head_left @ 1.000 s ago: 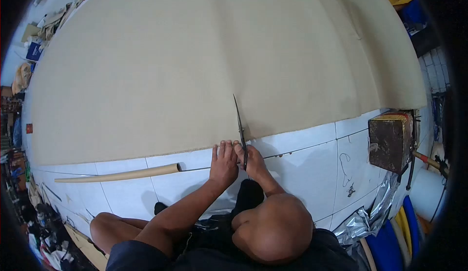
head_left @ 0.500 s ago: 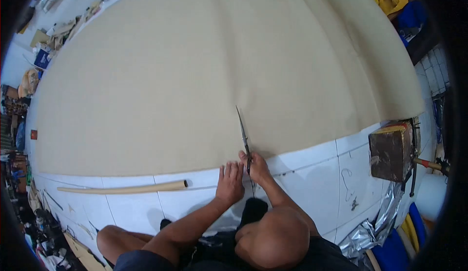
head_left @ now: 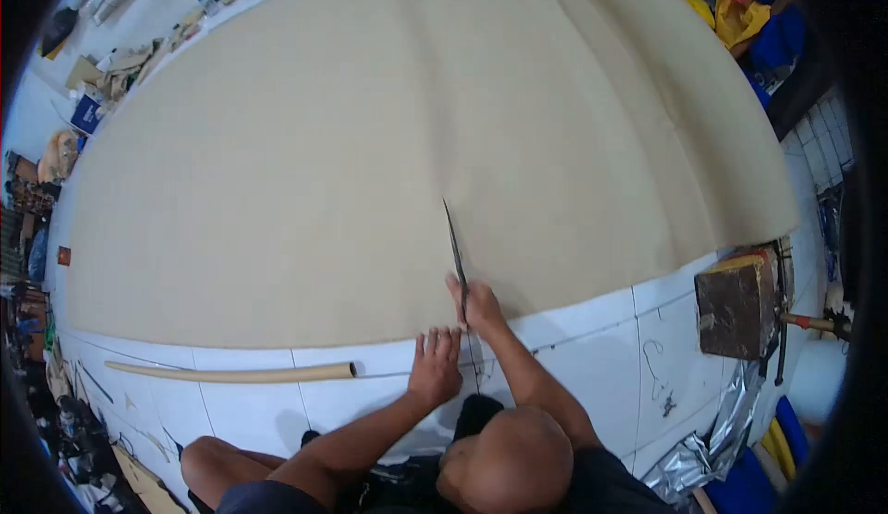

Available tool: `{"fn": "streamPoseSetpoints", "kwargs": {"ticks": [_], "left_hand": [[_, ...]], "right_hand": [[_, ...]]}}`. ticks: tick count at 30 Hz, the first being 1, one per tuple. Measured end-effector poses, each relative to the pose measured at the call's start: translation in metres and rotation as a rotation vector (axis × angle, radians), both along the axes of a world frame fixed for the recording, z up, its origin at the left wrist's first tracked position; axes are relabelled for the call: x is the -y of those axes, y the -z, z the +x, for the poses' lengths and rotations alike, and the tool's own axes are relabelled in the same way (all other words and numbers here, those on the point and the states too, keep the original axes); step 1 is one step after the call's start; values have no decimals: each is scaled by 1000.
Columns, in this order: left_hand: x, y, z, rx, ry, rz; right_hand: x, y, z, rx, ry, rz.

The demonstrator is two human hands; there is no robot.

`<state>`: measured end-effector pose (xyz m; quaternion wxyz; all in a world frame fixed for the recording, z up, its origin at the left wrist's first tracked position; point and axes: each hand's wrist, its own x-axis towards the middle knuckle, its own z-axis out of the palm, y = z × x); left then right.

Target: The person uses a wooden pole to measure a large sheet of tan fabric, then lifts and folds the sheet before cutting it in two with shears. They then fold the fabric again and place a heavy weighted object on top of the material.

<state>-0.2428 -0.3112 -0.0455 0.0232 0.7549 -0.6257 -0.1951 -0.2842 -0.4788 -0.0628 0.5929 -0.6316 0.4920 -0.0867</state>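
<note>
A large tan sheet (head_left: 277,162), perhaps paper or fabric, is spread over the white tiled floor. My right hand (head_left: 481,307) grips a pair of long dark scissors (head_left: 453,241) at the sheet's near edge. Their narrow blades point away from me over the sheet and look nearly together. Beside it, my left hand (head_left: 436,366) lies flat with fingers stretched, the fingertips by the sheet's near edge. The scissor handles are partly hidden by my right hand.
A tan cardboard tube (head_left: 240,372) lies on the floor at left. At right, a worn brown block (head_left: 735,306) stands beside the sheet's corner, with crumpled silver foil (head_left: 689,463) below it. The sheet's right side curls up. Assorted items line the left wall.
My right hand and the scissors have shifted slightly forward relative to the sheet's edge, and the blades have turned a little. My left hand stays nearly in place. The whole view has moved slightly.
</note>
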Motion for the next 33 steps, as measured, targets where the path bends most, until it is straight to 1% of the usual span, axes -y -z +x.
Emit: {"fn": "streamPoseSetpoints", "kwargs": {"ticks": [1, 2, 5, 6, 9, 12, 15, 16, 18, 20, 23, 26, 29, 33], "left_hand": [[1, -5, 0, 5, -6, -12], [2, -9, 0, -1, -1, -4], [5, -16, 1, 1, 1, 4], [6, -16, 2, 3, 3, 10], [4, -10, 0, -2, -19, -12], [5, -13, 0, 9, -1, 11], [6, -15, 2, 19, 10, 53], [8, -21, 4, 0, 14, 54], [9, -20, 4, -2, 16, 61], [8, -21, 6, -11, 24, 76], [11, -24, 8, -26, 20, 90], [10, -21, 6, -34, 6, 75], [12, -20, 7, -47, 1, 53], [14, -20, 9, -24, 23, 44]], "right_hand": [[11, -4, 8, 8, 10, 131], [12, -16, 14, 54, 56, 174], [13, -8, 15, 35, 96, 158], [12, -6, 17, -14, 78, -4], [11, -7, 13, 16, 87, 21], [6, -13, 19, 98, 152, 56], [32, -24, 36, 123, 140, 148], [45, -28, 41, 112, 96, 140], [62, -26, 46, 197, 109, 238], [60, -25, 39, 261, 125, 298], [39, -19, 1, 149, 40, 321], [17, -22, -24, 16, -74, 229], [12, -11, -31, -54, -154, 115], [19, -32, -6, 32, -72, 229]]}}
